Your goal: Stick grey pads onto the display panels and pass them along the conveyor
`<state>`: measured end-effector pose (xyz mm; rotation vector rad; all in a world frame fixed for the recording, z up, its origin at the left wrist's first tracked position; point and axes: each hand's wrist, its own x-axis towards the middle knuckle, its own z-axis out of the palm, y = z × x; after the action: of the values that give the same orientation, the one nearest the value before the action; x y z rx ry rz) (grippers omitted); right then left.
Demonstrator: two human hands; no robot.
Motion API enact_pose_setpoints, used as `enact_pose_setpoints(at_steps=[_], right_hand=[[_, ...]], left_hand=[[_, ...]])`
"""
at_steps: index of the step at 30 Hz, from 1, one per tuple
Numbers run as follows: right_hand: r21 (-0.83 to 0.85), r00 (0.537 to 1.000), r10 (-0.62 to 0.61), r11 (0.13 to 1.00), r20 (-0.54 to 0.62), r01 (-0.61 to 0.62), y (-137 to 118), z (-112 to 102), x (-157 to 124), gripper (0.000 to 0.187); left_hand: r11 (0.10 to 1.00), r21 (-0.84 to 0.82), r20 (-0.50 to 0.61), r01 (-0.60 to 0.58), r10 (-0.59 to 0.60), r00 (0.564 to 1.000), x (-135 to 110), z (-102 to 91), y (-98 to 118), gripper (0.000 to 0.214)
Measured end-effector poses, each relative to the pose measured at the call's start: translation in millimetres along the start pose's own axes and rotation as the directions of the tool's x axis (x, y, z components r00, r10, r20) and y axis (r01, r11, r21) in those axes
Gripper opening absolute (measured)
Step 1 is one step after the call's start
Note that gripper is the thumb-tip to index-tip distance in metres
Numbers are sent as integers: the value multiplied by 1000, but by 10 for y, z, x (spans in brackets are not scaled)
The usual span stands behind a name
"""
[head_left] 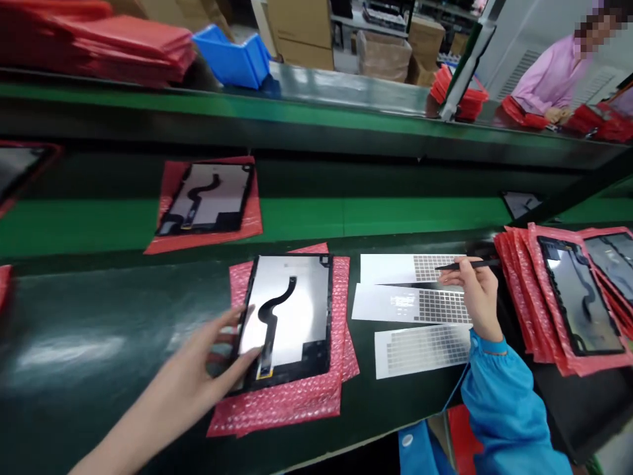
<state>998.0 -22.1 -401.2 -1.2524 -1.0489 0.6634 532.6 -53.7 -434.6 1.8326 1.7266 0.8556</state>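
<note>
A tablet panel (297, 310) with a black flex cable lies face down on a red bubble-wrap sheet (291, 402) in front of me. My left hand (215, 359) rests on the panel's left edge, fingers spread, thumb on its lower corner. My right hand (475, 290), in a blue sleeve, pinches dark tweezers (467, 265) whose tip touches the top one of three white sticker sheets (410, 267) laid to the right of the panel.
A second panel on red wrap (208, 201) sits on the green conveyor belt behind. A stack of wrapped panels (568, 297) lies at right. A blue bin (235, 59) and red stacks stand on the far shelf; a person in pink (554, 79) works at the back right.
</note>
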Motion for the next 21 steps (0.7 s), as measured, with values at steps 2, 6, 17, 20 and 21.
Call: enact_pose_setpoints(at_steps=[2, 6, 17, 20, 21], right_hand=[[-104, 997, 37, 994, 68, -30, 59, -108, 83, 41], [-207, 969, 146, 973, 199, -104, 192, -131, 102, 45], [-289, 902, 282, 938, 326, -189, 374, -250, -622, 31], [-311, 897, 283, 934, 340, -177, 424, -282, -681, 30], [-316, 897, 283, 933, 341, -174, 430, -286, -685, 30]], left_hand=[[973, 208, -24, -101, 108, 994, 103, 2, 149, 55], [844, 147, 161, -515, 493, 855, 316, 386, 696, 35], [519, 79, 638, -851, 630, 443, 148, 1747, 1468, 90], [521, 123, 633, -845, 614, 471, 92, 1721, 1457, 95], [523, 129, 631, -842, 612, 477, 85, 1714, 1457, 95]])
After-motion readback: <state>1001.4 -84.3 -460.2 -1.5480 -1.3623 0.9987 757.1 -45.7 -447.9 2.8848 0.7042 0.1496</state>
